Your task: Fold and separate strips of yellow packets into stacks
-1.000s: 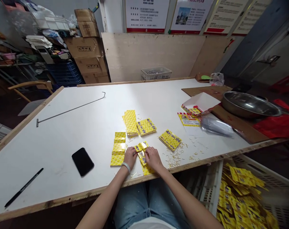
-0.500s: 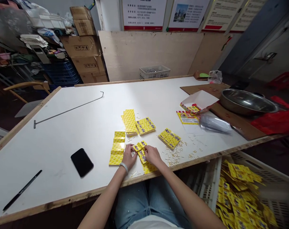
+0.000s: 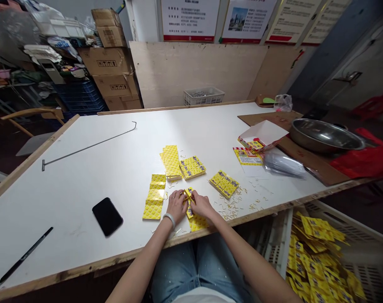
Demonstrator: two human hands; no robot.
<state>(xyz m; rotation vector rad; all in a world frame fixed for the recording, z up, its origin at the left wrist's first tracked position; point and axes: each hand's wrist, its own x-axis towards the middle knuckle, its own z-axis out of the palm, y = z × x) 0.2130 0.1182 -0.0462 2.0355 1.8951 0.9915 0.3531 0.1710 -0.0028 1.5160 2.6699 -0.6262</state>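
Left hand [image 3: 177, 206]: pinching yellow printed strip [image 3: 189, 210]
Right hand [image 3: 201, 205]: likewise
Counter [image 3: 122, 168], left: black rectangular phone [image 3: 107, 216]
Counter, right: strewn thin tan scraps [image 3: 232, 207]

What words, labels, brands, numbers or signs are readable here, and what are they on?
No word, brand or number reads clearly.
Wall poster: rows of print, too blurred.
Cardboard box: black framed symbols, too small to make out.
Yellow stack: printed markings, too small.
Red-edged card: print too small.
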